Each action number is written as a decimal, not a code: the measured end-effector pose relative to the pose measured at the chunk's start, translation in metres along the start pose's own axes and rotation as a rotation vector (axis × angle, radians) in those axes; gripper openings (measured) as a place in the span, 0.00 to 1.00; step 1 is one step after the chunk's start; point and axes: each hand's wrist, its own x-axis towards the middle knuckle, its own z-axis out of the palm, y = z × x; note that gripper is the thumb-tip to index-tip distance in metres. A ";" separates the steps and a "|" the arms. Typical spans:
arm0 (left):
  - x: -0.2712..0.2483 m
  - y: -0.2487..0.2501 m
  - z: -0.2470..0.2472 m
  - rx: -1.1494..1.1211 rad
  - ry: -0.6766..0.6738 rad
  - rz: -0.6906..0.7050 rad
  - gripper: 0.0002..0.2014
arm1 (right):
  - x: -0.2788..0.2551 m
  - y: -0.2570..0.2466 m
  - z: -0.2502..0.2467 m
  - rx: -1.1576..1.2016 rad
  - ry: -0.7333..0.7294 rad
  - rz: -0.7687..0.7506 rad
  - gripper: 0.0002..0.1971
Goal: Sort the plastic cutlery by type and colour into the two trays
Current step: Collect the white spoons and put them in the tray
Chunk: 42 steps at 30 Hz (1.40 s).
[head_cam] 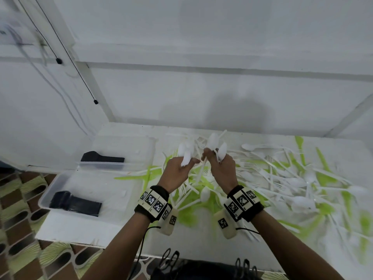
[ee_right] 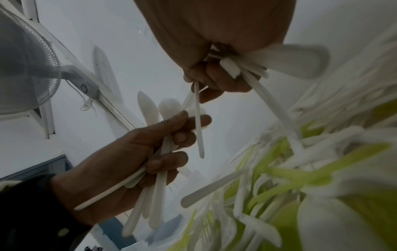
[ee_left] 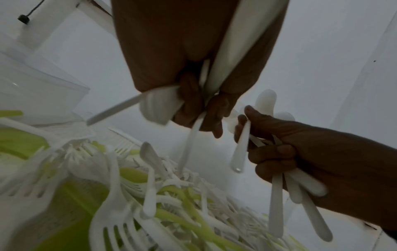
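Observation:
Both hands are raised close together above a heap of white and green plastic cutlery (head_cam: 282,174) that covers the white table. My left hand (head_cam: 177,170) grips a bundle of white spoons (head_cam: 184,156), bowls up, handles hanging below the fist (ee_right: 150,203). My right hand (head_cam: 220,166) grips several more white spoons (head_cam: 214,141), its thumb and forefinger pinching one thin handle (ee_right: 197,122) beside the left hand's fingertips (ee_right: 201,121). Two clear trays sit at the left: the far tray (head_cam: 121,142) and the near tray (head_cam: 66,178), each holding black cutlery (head_cam: 76,203).
Green forks and knives (head_cam: 321,158) lie mixed through the white pieces, reaching the table's right side. The table's front edge (head_cam: 101,244) is near my body. A white fan (ee_right: 25,68) is mounted on the wall. Patterned floor shows at the left.

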 end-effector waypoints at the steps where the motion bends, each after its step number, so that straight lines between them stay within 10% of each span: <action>1: 0.002 -0.001 -0.001 0.018 0.011 -0.003 0.14 | 0.002 -0.001 -0.003 0.010 0.020 0.008 0.16; 9: 0.034 -0.021 -0.016 0.264 0.074 -0.001 0.11 | 0.005 0.010 -0.018 0.057 0.056 0.100 0.19; 13: 0.069 -0.025 -0.023 0.586 0.013 0.041 0.26 | 0.006 0.015 -0.019 0.116 0.018 0.119 0.23; 16: 0.098 -0.022 -0.023 0.904 -0.007 0.064 0.10 | 0.008 0.013 -0.023 0.117 -0.039 0.111 0.21; 22: 0.154 -0.039 -0.024 1.305 -0.118 0.058 0.11 | 0.014 0.021 -0.029 0.125 -0.058 0.119 0.16; 42: 0.185 -0.059 -0.041 1.338 -0.294 0.080 0.13 | 0.034 0.031 -0.032 0.043 -0.104 0.184 0.14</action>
